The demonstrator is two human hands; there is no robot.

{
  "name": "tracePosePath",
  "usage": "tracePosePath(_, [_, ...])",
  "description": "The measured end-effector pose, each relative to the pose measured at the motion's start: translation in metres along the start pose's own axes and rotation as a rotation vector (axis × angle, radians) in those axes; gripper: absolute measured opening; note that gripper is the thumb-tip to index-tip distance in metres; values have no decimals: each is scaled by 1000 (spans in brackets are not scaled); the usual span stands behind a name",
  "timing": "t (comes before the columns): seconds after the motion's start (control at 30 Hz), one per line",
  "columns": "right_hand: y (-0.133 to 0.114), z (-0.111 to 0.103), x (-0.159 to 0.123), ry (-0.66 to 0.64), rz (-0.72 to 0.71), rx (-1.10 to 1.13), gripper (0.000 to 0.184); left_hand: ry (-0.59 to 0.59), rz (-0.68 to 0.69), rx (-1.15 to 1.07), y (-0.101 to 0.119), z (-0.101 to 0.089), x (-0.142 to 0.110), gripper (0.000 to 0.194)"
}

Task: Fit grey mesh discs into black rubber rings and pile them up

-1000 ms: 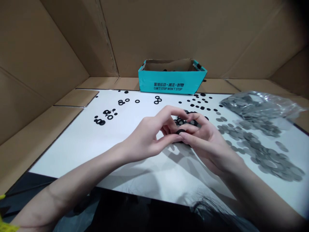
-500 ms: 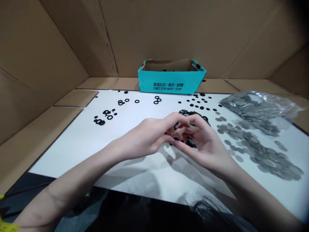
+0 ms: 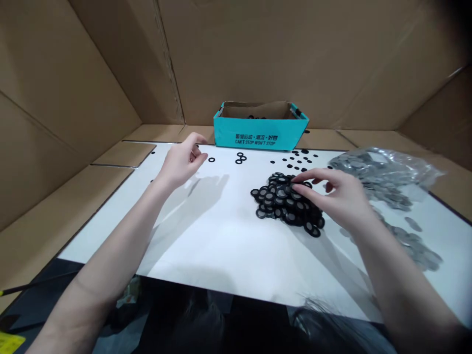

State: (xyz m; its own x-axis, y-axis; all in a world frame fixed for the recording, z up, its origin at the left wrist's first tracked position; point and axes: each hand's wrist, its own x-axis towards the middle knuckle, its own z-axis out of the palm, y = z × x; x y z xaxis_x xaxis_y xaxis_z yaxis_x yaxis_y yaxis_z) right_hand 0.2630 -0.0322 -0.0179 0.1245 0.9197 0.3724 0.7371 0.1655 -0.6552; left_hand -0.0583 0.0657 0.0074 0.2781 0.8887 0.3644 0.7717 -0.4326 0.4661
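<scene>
My right hand (image 3: 334,194) is over a pile of black-rimmed grey discs (image 3: 282,196), with a black-rimmed disc (image 3: 294,187) between its thumb and forefinger at the top of the heap. Farther left, my left hand (image 3: 184,160) hangs above the table, fingers curled and apart from the thumb, with nothing visible in it. Closest to it is a loose black ring (image 3: 211,160); other rings beneath are hidden by the hand.
A turquoise box (image 3: 258,133) with dark pieces inside stands at the back. Small black discs (image 3: 292,158) lie before it. At right are loose grey discs (image 3: 416,246) and a clear plastic bag (image 3: 387,164) of them. Cardboard walls (image 3: 276,54) surround the white table (image 3: 214,255).
My hands, together over the table before, have separated. The left has moved left and back toward the rings; the right has moved to the pile, which shows more fully.
</scene>
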Motion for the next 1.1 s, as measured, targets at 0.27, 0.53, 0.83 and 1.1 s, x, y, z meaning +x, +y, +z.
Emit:
tracePosePath(0.27, [3, -21, -5, 70, 94, -156, 32, -282, -330, 438, -47, 3, 8, 49])
tracePosePath(0.53, [76, -71, -36, 52, 316, -520, 44, -295, -397, 480, -68, 5, 13, 41])
tracePosePath(0.83, [117, -91, -70, 51, 512, -625, 28, -331, -500, 458, -90, -23, 13, 38])
tracePosePath(1.1, [91, -89, -64, 173, 575, -420, 18, -305, -525, 384, -93, -24, 11, 45])
